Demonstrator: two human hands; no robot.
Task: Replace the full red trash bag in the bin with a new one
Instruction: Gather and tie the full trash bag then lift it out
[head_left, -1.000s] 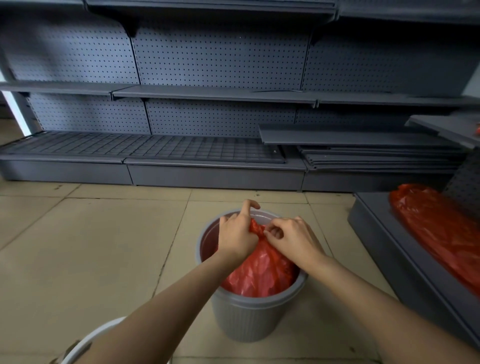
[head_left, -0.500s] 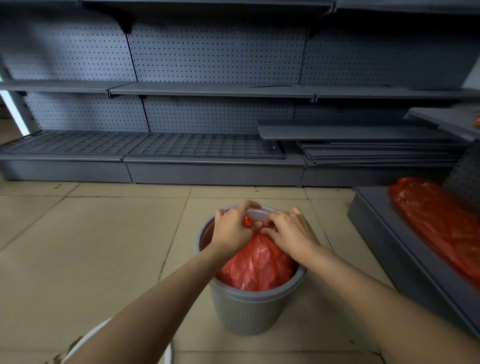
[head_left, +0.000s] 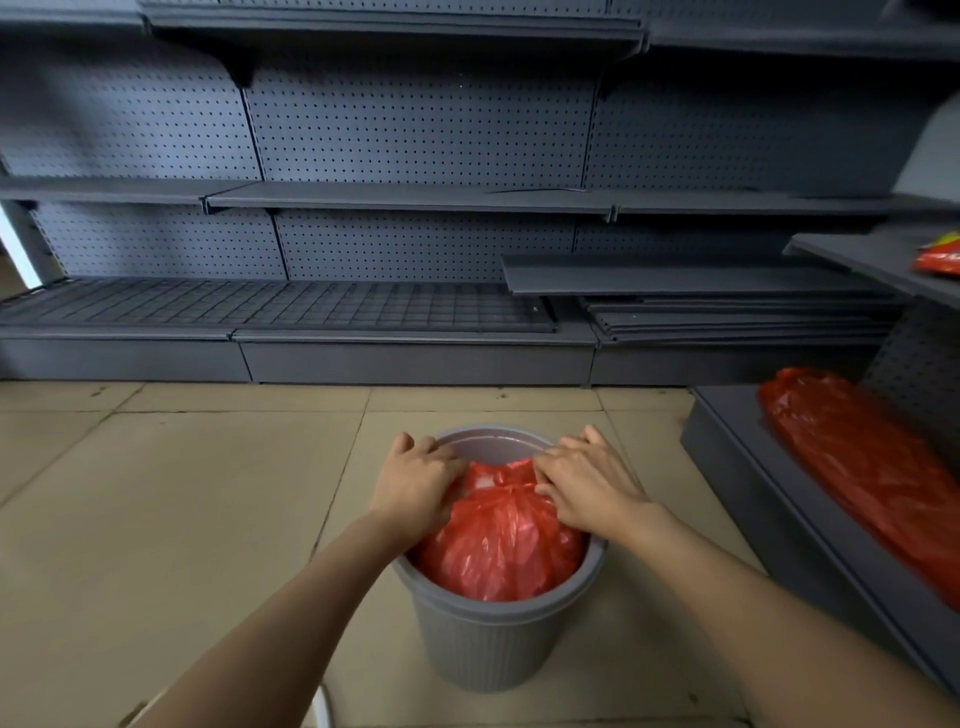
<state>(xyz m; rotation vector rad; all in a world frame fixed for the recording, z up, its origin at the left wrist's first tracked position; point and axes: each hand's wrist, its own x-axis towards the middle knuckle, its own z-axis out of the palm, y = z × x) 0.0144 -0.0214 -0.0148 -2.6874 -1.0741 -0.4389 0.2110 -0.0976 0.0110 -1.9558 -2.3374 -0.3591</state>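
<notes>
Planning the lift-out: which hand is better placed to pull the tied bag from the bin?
Right, marginally. The right hand has fingertips at the bag's knot, central in the bin. The left hand sits off to the bag's side by the rim.

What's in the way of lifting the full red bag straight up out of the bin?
Nothing visible. The full red bag sits in the open grey bin, with the left hand and right hand on it.

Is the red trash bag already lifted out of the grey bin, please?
No, the red trash bag sits inside the grey bin, with both hands on its tied top.
</notes>
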